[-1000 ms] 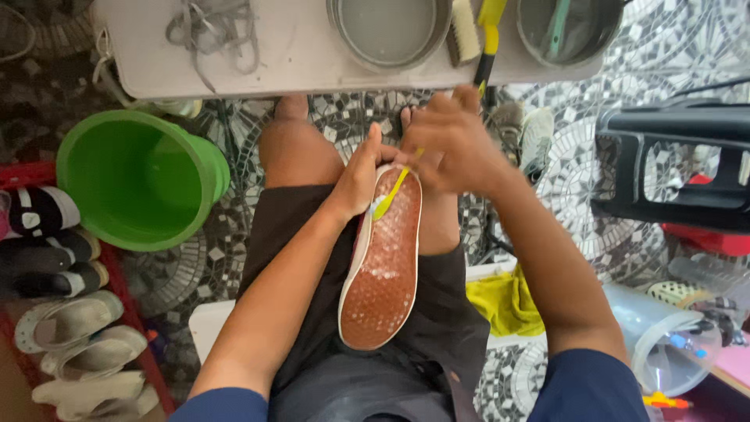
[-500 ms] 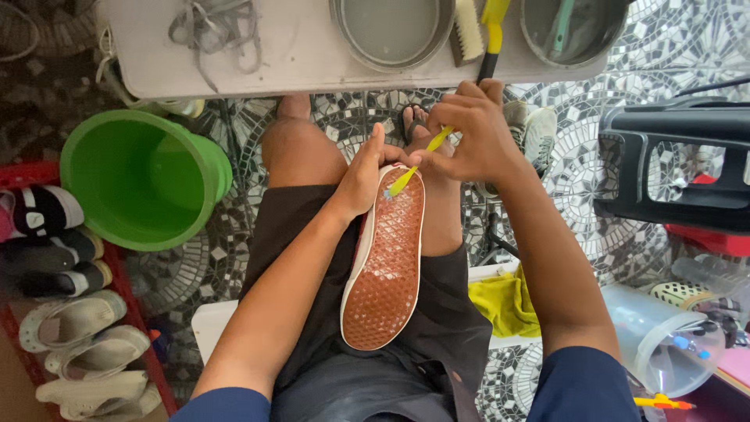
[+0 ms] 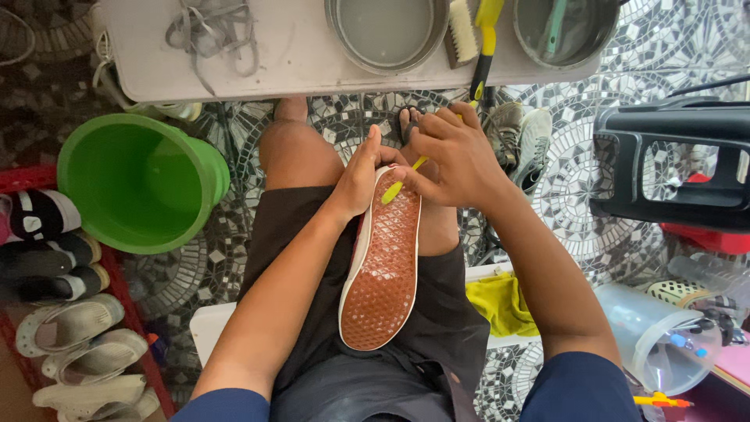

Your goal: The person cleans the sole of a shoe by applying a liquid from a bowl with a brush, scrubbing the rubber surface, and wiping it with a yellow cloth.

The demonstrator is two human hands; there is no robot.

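Head view. A shoe [image 3: 383, 266] is laid sole-up along the lap, its long axis running from the waist out toward the knees; the waffle-patterned brown sole faces the camera, heel end near the body, toe end far.

The left hand [image 3: 361, 173] is closed on the toe end from the left side, fingers wrapped over the white edge, thumb up. The right hand [image 3: 453, 156] is pinched shut on a small yellow brush [image 3: 394, 187], held at the toe end, tip touching the sole just inside its rim. Both hands are met at the far end of the shoe; the brush points down-left, across the sole's axis. The rest of the sole extends back from the grip toward the body.

Beyond the knees, a white counter [image 3: 297, 62] is seen, carrying two metal bowls [image 3: 387, 31], a scrub brush [image 3: 462, 31] and grey laces [image 3: 207, 31]. A green bucket [image 3: 133, 184] stands on the tiled floor to the left, beside a rack of shoes [image 3: 55, 312]. A yellow cloth [image 3: 500, 301] lies right of the lap.
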